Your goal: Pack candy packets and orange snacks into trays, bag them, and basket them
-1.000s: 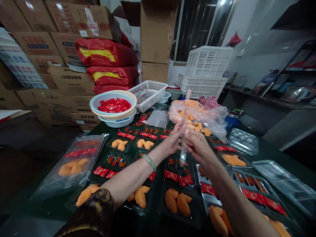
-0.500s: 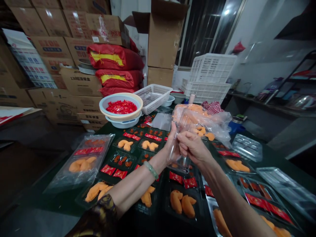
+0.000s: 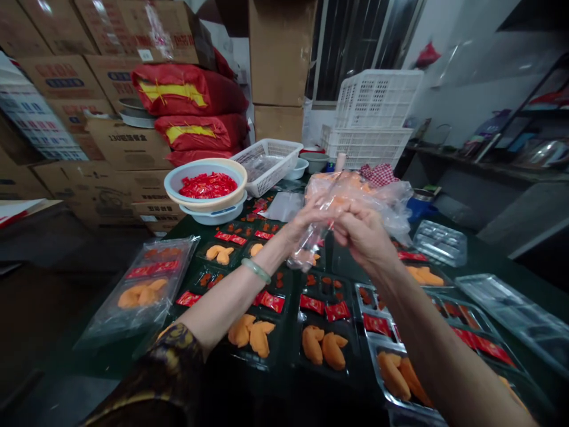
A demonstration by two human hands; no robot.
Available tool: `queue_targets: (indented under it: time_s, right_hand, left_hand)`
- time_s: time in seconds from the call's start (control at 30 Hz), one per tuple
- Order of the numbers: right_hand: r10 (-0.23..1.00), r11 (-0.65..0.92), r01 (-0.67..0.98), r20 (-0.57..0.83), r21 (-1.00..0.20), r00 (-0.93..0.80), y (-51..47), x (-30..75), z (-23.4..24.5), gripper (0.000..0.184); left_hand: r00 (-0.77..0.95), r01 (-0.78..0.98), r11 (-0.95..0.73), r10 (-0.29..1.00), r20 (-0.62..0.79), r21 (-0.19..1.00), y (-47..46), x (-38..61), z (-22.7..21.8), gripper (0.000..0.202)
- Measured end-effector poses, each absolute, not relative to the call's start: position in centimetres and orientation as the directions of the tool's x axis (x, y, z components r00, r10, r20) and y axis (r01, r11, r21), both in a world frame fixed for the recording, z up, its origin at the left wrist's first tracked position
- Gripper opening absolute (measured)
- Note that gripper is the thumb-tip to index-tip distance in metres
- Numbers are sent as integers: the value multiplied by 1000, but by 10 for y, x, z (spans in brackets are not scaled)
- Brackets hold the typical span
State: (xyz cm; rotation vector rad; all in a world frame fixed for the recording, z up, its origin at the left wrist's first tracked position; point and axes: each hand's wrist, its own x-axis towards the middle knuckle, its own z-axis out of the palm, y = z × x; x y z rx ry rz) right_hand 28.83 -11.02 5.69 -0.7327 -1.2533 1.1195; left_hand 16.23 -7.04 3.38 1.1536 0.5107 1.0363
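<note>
Both hands meet over the middle of the table on a thin clear plastic tray (image 3: pixel 306 252), tilted and partly smeared by motion. My left hand (image 3: pixel 313 214), with a pale green bangle at the wrist, grips it from the left; its fingertips are blurred. Curled into a fist, my right hand (image 3: pixel 361 232) pinches the tray's right side. Just behind them lies a large clear bag (image 3: pixel 386 198) of orange, curved pieces. Below the hands sit filled trays with orange pieces (image 3: pixel 324 347), red packets (image 3: pixel 336 311) and small brown-red bits.
A bagged filled tray (image 3: pixel 144 279) lies at the left. Bowls of red packets (image 3: pixel 207 187) and a white basket (image 3: pixel 278 160) stand behind. Empty clear trays (image 3: pixel 440 243) rest at the right. Cartons, red sacks (image 3: pixel 191 89) and white crates (image 3: pixel 377 101) are stacked at the back.
The clear tray has turned from near upright to a slant, its lower end swinging left and up. My left hand has rolled over, fingers now across the top. The view has shifted slightly right and down.
</note>
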Motion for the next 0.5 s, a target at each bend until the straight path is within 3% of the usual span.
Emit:
queue_targets:
  time_s: [0.1,0.2,0.27,0.33,0.4,0.5]
  right_hand:
    - [952,307,-293,298,-906,74,-94,319,51,16]
    - [973,206,-341,156,-917,168,-77,364,36,24]
    - [974,161,-372,87,-914,208,-71,393,24,26]
    - [972,155,-388,70,-908,225,-71,418,13,25]
    - [975,157,-390,80,-907,207,-74,435,5,24]
    - [985,122,-360,68,-925,159,-81,452,-2,25]
  left_hand:
    - [321,-177,-43,942,99,983,-51,157,26,70]
    - [49,272,-1,999,-13,962,-28,161,2,86]
    - [-123,585,101,992,-36,805,-15,170,-18,96]
    - [-230,785,220,971,-57,580,-7,185,-37,100]
    - [-276,873,281,958,-72,398,-2,203,-53,96]
    - [-320,919,325,946,-57,222,3,225,-67,90]
